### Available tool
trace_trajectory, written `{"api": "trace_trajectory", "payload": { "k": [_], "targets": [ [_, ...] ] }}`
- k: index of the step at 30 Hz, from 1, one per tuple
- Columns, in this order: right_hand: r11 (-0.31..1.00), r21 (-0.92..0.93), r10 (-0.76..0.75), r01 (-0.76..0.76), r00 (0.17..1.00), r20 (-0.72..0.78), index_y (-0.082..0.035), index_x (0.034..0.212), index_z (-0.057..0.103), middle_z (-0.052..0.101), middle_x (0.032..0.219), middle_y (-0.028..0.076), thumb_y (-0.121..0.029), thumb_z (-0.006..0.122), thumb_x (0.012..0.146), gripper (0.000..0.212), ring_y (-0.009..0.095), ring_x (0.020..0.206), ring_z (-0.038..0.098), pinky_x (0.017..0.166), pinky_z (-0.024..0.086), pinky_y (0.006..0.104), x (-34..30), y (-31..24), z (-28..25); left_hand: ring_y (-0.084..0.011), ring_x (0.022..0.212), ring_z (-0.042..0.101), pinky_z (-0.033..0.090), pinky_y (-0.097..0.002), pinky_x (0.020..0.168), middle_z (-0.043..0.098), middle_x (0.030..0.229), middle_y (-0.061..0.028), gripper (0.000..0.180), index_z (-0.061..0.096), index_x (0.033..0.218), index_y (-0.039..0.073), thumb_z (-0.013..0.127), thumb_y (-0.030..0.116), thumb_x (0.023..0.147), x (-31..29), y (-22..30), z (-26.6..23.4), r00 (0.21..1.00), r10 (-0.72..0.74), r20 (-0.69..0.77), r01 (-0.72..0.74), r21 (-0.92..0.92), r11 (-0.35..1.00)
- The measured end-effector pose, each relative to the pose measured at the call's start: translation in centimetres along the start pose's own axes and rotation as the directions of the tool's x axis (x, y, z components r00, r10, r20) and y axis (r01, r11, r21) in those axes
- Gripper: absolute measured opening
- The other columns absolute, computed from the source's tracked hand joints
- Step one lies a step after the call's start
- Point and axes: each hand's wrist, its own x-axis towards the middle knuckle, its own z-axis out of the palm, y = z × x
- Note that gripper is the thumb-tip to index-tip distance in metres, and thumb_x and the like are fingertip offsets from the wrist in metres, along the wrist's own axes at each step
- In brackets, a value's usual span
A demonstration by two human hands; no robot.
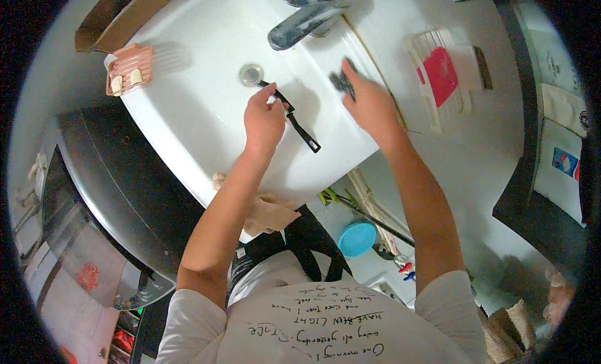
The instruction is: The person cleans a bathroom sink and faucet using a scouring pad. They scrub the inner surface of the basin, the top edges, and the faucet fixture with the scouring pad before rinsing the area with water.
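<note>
My left hand (265, 118) is closed around a slim black-handled utensil (304, 132) over the white sink basin (200, 132). Its lower handle, with a slot in the end, sticks out below my fingers. The other end reaches toward the round metal drain (252, 74); what kind of tool it is I cannot make out. At the basin's right side, my right hand (370, 107) grips a dark grey scourer (342, 83), blurred by motion. The two hands are apart. Above them is a dark faucet (307, 24).
A pink soap dish (130, 69) with soap pieces sits on the left rim, near a cardboard box (119, 16). On the right lies a clear tray with a pink item (438, 76). A beige cloth (269, 215) hangs at the front edge; a blue basin (357, 239) stands below.
</note>
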Motion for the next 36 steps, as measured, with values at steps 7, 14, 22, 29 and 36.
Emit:
{"api": "trace_trajectory", "payload": {
  "k": [7,14,22,29,36],
  "targets": [
    [0.989,-0.103,0.105,-0.105,0.994,0.000,-0.024,0.155,0.035,0.068,0.101,0.022,-0.021,0.064,0.090,0.071,0.041,0.088,0.066,0.080,0.052,0.0485,1.0,-0.7,-1.0,-0.0172,0.066,0.064,0.053,-0.0295,0.057,0.066,0.101,-0.0190,0.074,0.034,0.144,-0.014,0.073,0.010,0.085,-0.1,-1.1,2.2,0.891,-0.426,0.160,0.425,0.040,0.904],
    [0.995,0.098,0.015,-0.001,0.990,-0.144,-0.020,0.154,0.036,0.069,0.107,0.024,-0.019,0.062,0.092,0.066,0.041,0.091,0.068,0.082,0.054,0.0448,-1.7,1.4,-0.2,-0.0115,0.061,0.057,0.046,-0.0260,0.050,0.070,0.084,-0.0079,0.050,0.056,0.126,-0.004,0.077,0.014,0.085,-1.0,-1.7,3.0,0.880,-0.359,0.312,0.413,-0.130,0.901],
    [0.732,0.666,0.425,-0.145,0.861,-0.280,-0.004,0.140,0.050,0.059,0.132,0.021,-0.012,0.059,0.095,0.047,0.035,0.118,0.060,0.101,0.047,0.0408,-12.5,2.4,0.2,-0.0182,0.061,0.068,0.054,-0.0311,0.057,0.070,0.077,-0.0135,0.034,0.063,0.109,-0.009,0.071,0.019,0.091,-4.0,4.2,11.0,0.952,-0.007,0.305,0.021,-0.043,0.999],
    [0.925,0.342,-0.027,0.165,0.926,-0.376,-0.007,0.132,0.058,0.053,0.133,0.017,-0.004,0.064,0.088,0.045,0.034,0.122,0.051,0.107,0.039,0.0437,-13.3,1.1,1.6,-0.0366,0.124,0.054,0.046,-0.0497,0.103,0.048,0.141,-0.0178,0.051,0.065,0.127,0.011,0.078,0.029,0.081,-10.4,3.4,0.1,0.854,0.316,0.414,-0.517,0.596,0.615],
    [0.906,0.377,-0.075,0.194,0.948,-0.309,-0.010,0.132,0.059,0.051,0.133,0.017,-0.003,0.067,0.085,0.048,0.037,0.124,0.048,0.108,0.037,0.0452,-12.0,-2.0,3.3,-0.0480,0.145,0.025,0.025,-0.0597,0.117,0.039,0.151,-0.0223,0.069,0.064,0.124,0.008,0.087,0.038,0.067,-17.2,-0.2,-10.6,0.948,0.167,0.270,-0.317,0.818,0.481]
  ]
}}
